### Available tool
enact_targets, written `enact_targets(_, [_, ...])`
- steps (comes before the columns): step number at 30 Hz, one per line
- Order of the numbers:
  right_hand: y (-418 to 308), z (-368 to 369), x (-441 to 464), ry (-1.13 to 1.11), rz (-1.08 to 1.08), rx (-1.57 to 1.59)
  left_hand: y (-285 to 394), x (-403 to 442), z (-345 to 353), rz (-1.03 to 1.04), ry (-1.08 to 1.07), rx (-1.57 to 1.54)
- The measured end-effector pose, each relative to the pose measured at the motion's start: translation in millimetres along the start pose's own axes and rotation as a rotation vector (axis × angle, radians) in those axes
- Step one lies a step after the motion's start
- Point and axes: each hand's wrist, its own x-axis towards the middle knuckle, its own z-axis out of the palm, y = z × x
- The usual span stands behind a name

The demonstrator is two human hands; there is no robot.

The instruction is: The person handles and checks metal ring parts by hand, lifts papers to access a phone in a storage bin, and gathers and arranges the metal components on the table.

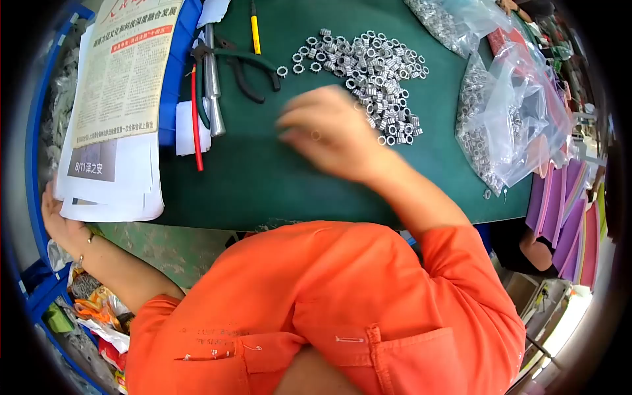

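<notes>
Many small metal rings [385,62] lie in a loose heap on the green table mat [263,178]. My right hand [329,128] is over the mat at the heap's lower left side, blurred by motion. Its fingers are curled to the left, and whether anything is between them cannot be made out. At the far left, my left hand [58,214] rests by the lower left corner of a stack of papers [118,204], its fingers partly hidden at the edge. A newspaper [125,79] lies on top of that stack.
Pliers [247,69], a metal tool [212,85], a red stick [195,125] and a yellow-black pen [255,33] lie left of the heap. Plastic bags of rings [484,125] stand at the right. Blue bins [39,131] line the left. Part of a person [536,253] shows at right.
</notes>
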Motion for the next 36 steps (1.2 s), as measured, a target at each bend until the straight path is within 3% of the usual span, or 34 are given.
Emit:
enact_targets(1, [8.6, -24.7, -16.4, 0.008, 0.202, -0.143, 22.7, -11.8, 8.5, -0.106, 0.207, -0.135])
enact_targets(3, [21.1, -57.4, -43.5, 0.202, 0.508, -0.247, 59.1, -61.4, 74.7, 0.541, 0.640, 0.378])
enact_targets(4, [26.7, -67.6, -55.2, 0.235, 0.511, -0.287, 63.9, -65.5, 83.2, 0.546, 0.642, 0.389])
enact_targets(6, [25.4, -70.5, -62.3, 0.211, 0.524, -0.314, 68.4, -74.2, 98.5, 0.928, 0.456, 0.325])
enact_targets(8, [24.2, -62.4, -59.1, 0.178, 0.461, -0.334, 61.4, -125.8, 186.0, 0.908, 0.171, 0.533])
enact_targets(9, [25.4, -55.4, -54.1, 0.165, 0.406, -0.351, 57.6, -165.9, 236.0, 0.627, 0.095, 0.356])
enact_targets(11, [27.0, -42.6, -46.1, 0.123, 0.338, -0.461, 33.9, -209.1, 284.1, 0.546, -0.421, 0.171])
enact_targets(12, [28.5, -39.2, -44.9, 0.102, 0.343, -0.490, 22.9, -216.7, 294.5, 0.587, -0.676, 0.220])
enact_targets(13, [31.6, -38.2, -45.8, 0.080, 0.347, -0.525, 22.3, -230.5, 306.2, 0.629, -0.812, 0.341])
enact_targets(15, [36.3, -39.6, -50.7, 0.114, 0.316, -0.518, 2.6, -248.7, 322.0, 0.578, -0.993, 0.298])
enact_targets(19, [22.7, -44.3, -63.0, 0.233, 0.257, -0.278, -17.3, -270.0, 329.0, 0.264, -1.145, 0.321])
enact_targets(21, [8.1, -40.0, -67.9, 0.433, 0.656, 0.476, -25.4, -279.2, 333.9, 0.157, -1.148, 0.259])
enact_targets(22, [5.8, -40.1, -72.2, 0.433, 0.643, 0.621, -29.8, -282.6, 335.0, 0.118, -1.164, 0.259])
enact_targets(23, [1.6, -39.7, -73.6, 0.435, 0.656, 0.624, -31.0, -286.1, 336.1, 0.107, -1.171, 0.264])
enact_targets(26, [-6.6, -39.3, -75.6, 0.467, 0.652, 0.858, -36.8, -293.1, 336.9, -0.361, -1.231, 0.117])
enact_targets(29, [-10.1, -32.0, -79.0, 0.454, 0.662, 0.915, -38.3, -298.6, 338.0, -0.484, -1.214, -0.048])
enact_targets(36, [-9.6, -29.6, -84.1, 0.407, 0.649, 0.798, -34.5, -295.2, 334.1, -0.145, -1.268, 0.098])
